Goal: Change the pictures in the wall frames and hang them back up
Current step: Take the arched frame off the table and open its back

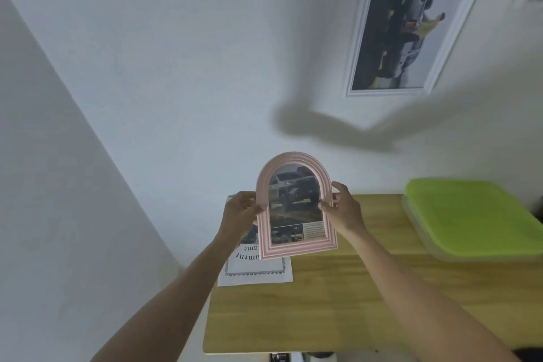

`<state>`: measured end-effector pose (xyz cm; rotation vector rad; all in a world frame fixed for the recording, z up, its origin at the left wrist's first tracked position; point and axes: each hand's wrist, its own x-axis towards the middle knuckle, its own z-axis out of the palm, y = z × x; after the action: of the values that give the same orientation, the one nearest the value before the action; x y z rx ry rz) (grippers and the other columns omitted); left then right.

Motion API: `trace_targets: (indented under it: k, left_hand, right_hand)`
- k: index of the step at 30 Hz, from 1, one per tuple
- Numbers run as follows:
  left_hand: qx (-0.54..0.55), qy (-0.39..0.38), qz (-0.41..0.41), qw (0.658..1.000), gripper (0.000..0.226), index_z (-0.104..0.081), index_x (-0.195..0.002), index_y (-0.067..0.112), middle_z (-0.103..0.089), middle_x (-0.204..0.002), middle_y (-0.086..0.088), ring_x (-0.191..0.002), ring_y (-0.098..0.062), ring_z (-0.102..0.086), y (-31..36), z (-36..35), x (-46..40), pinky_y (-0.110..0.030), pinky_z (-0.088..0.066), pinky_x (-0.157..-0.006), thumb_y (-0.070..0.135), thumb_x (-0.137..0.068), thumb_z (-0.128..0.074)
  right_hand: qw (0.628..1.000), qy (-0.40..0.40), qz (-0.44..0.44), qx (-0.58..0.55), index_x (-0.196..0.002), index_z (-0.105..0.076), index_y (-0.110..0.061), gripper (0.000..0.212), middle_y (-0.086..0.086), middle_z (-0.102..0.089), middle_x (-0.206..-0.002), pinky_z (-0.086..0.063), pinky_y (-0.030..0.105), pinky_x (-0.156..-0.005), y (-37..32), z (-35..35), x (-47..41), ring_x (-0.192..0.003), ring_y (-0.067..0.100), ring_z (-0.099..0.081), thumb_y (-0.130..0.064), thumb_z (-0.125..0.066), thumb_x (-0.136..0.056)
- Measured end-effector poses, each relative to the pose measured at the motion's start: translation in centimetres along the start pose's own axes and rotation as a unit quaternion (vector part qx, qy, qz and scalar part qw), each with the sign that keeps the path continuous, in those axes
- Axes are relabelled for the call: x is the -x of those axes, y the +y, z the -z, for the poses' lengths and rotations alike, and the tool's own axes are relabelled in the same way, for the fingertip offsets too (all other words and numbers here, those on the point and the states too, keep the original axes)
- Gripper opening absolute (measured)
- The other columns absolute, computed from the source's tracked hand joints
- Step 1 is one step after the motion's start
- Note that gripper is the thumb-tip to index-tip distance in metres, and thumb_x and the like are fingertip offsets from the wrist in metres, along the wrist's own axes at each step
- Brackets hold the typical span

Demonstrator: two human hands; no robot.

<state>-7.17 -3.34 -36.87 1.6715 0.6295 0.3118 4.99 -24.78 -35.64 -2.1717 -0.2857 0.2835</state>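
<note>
Partly, the pink frame [296,209] hides printed sheets [255,269] beneath.

Both forearms are bare behind the left hand [239,211] and right hand [345,210]; no sleeves, rings or watch show.

Soft, even indoor light with a cool cast fills the room. A broad dark shadow [332,129] of an arm falls across the far wall [176,67]. Wide-angle distortion bends the edges, and the whole view looks slightly soft.
</note>
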Motion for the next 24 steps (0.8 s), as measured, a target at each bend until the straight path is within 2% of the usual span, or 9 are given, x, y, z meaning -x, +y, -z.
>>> trace_targets:
  k: [2, 7, 9, 11, 12, 14, 18, 22, 24]
  left_hand:
    - [-0.008, 0.012, -0.007, 1.0, 0.025, -0.066, -0.101, 0.025, -0.072, -0.095, 0.0, -0.088, -0.021, -0.07, -0.5, -0.5, 0.1, -0.031, -0.059, -0.068, 0.023, -0.08, -0.079]
    - [-0.058, 0.037, -0.033, 0.997, 0.027, -0.063, -0.099, 0.029, -0.07, -0.09, 0.003, -0.085, -0.017, -0.069, -0.2, -2.3, -0.4, -0.043, -0.06, -0.081, 0.027, -0.078, -0.081]
    - [-0.081, 0.056, -0.048, 0.994, 0.028, -0.062, -0.1, 0.025, -0.066, -0.089, 0.003, -0.083, -0.014, -0.067, 0.7, -3.7, -0.3, -0.041, -0.059, -0.081, 0.026, -0.079, -0.08]
    - [-0.106, 0.078, -0.06, 0.99, 0.027, -0.061, -0.102, 0.021, -0.063, -0.085, 0.005, -0.078, -0.011, -0.064, 1.5, -5.4, -0.1, -0.038, -0.058, -0.078, 0.024, -0.081, -0.078]
    - [-0.117, 0.088, -0.067, 0.987, 0.027, -0.062, -0.103, 0.02, -0.062, -0.083, 0.007, -0.076, -0.01, -0.063, 1.8, -6.2, 0.1, -0.037, -0.057, -0.076, 0.025, -0.081, -0.077]
    - [-0.147, 0.103, -0.09, 0.98, 0.026, -0.062, -0.102, 0.021, -0.061, -0.079, 0.013, -0.073, -0.008, -0.062, 2.1, -7.7, 0.2, -0.036, -0.056, -0.074, 0.031, -0.082, -0.074]
    - [-0.232, 0.101, -0.134, 0.958, 0.021, -0.06, -0.102, 0.024, -0.063, -0.08, 0.015, -0.077, -0.007, -0.061, 2.1, -10.2, 0.2, -0.034, -0.052, -0.073, 0.035, -0.086, -0.067]
    - [-0.28, 0.078, -0.16, 0.943, 0.022, -0.062, -0.107, 0.025, -0.067, -0.094, 0.015, -0.081, 0.0, -0.058, 2.1, -11.6, 0.2, -0.016, -0.044, -0.071, 0.037, -0.089, -0.065]
    - [-0.259, 0.041, -0.175, 0.949, 0.026, -0.064, -0.11, 0.022, -0.068, -0.097, 0.012, -0.082, 0.001, -0.06, 2.1, -11.8, -0.2, -0.016, -0.048, -0.076, 0.039, -0.09, -0.066]
  right_hand:
    - [1.0, -0.01, 0.001, 0.009, -0.148, -0.036, -0.019, 0.068, 0.008, -0.054, -0.141, -0.049, 0.038, -0.102, 0.7, 0.0, 0.1, -0.123, 0.027, -0.057, -0.022, -0.072, -0.09]
    - [0.997, -0.002, 0.055, 0.047, -0.148, -0.033, -0.021, 0.07, 0.004, -0.049, -0.143, -0.043, 0.039, -0.107, 0.7, 0.2, -0.7, -0.13, 0.02, -0.049, -0.036, -0.069, -0.09]
    - [0.996, -0.018, 0.089, 0.023, -0.145, -0.038, -0.02, 0.064, -0.001, -0.052, -0.138, -0.046, 0.027, -0.099, -0.4, 0.2, -1.1, -0.122, 0.014, -0.053, -0.041, -0.066, -0.091]
    - [0.993, -0.047, 0.105, -0.013, -0.142, -0.042, -0.021, 0.058, -0.009, -0.056, -0.129, -0.042, 0.008, -0.08, -1.9, 0.3, -1.2, -0.105, 0.002, -0.057, -0.044, -0.063, -0.093]
    - [0.992, -0.061, 0.109, -0.028, -0.141, -0.043, -0.023, 0.056, -0.009, -0.059, -0.124, -0.041, 0.007, -0.073, -2.5, 0.3, -1.4, -0.096, -0.004, -0.059, -0.045, -0.062, -0.093]
    - [0.989, -0.078, 0.113, -0.059, -0.139, -0.044, -0.027, 0.054, -0.01, -0.064, -0.116, -0.046, 0.013, -0.072, -3.3, 0.1, -2.1, -0.09, -0.008, -0.06, -0.046, -0.061, -0.092]
    - [0.99, -0.067, 0.067, -0.106, -0.131, -0.045, -0.028, 0.058, -0.011, -0.063, -0.108, -0.058, 0.037, -0.083, -4.1, -0.1, -4.1, -0.094, 0.011, -0.067, -0.05, -0.068, -0.082]
    - [0.99, -0.071, 0.046, -0.116, -0.112, -0.054, -0.019, 0.032, -0.005, -0.067, -0.098, -0.059, 0.04, -0.08, -4.0, 0.6, -5.5, -0.088, 0.018, -0.068, -0.027, -0.066, -0.084]
    - [0.991, -0.074, 0.054, -0.095, -0.108, -0.06, -0.017, 0.024, -0.003, -0.069, -0.097, -0.059, 0.039, -0.078, -3.6, 1.3, -6.3, -0.086, 0.018, -0.068, -0.023, -0.062, -0.086]
